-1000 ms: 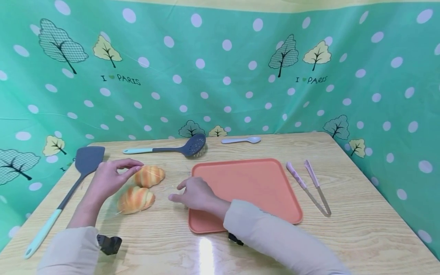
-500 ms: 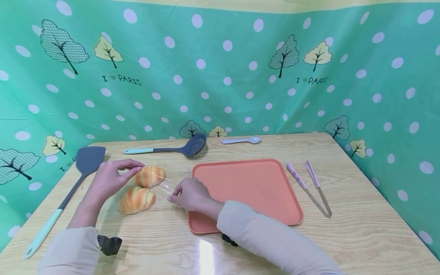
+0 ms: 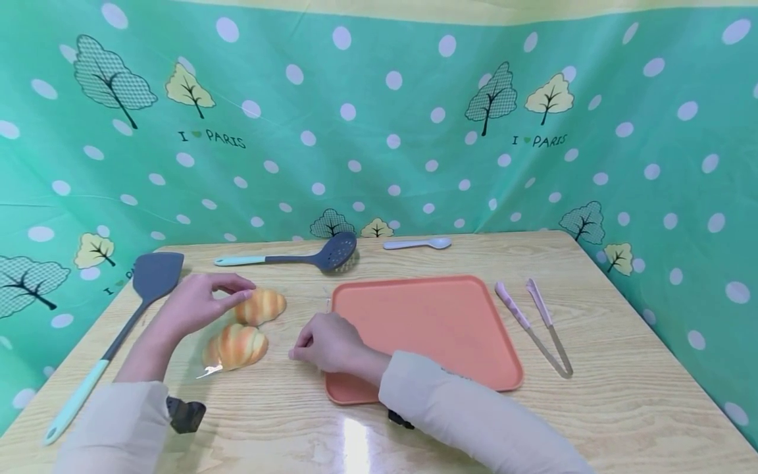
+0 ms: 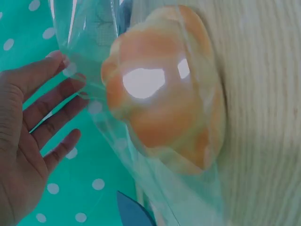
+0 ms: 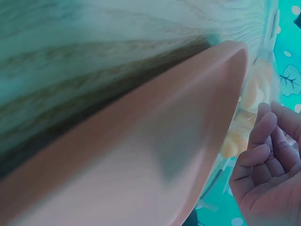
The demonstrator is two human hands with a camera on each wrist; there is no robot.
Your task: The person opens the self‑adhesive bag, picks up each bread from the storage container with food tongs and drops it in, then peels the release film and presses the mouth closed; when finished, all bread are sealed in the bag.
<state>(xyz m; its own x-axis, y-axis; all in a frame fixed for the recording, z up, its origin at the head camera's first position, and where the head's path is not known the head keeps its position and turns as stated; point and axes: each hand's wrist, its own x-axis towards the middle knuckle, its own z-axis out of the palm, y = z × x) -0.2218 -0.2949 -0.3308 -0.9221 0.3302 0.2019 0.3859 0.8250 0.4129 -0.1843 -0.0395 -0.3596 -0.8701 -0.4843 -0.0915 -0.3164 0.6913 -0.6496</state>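
Observation:
Two croissant-shaped breads lie on the left of the table: a farther bread (image 3: 263,307) and a nearer bread (image 3: 235,347). A clear plastic bag (image 4: 183,193) encloses the bread that fills the left wrist view; whether both breads share it is hard to tell. My left hand (image 3: 204,303) pinches the bag's edge between thumb and fingertips, beside the farther bread. Right of the breads, my right hand (image 3: 328,341) holds thumb and forefinger together on the bag's thin far edge, over the tray's left rim. Most of the film is too transparent to trace.
A pink tray (image 3: 426,316) lies under my right forearm. Tongs (image 3: 547,339) rest to its right. Behind are a slotted skimmer (image 3: 314,257) and a small spoon (image 3: 420,243). A long turner (image 3: 127,322) lies at the left edge. A green polka-dot cloth (image 3: 379,131) hangs behind.
My right thumb and fingers have closed together and shifted slightly toward me. The plastic film has shifted, with a glint now beside the nearer bread. My left hand moved slightly right.

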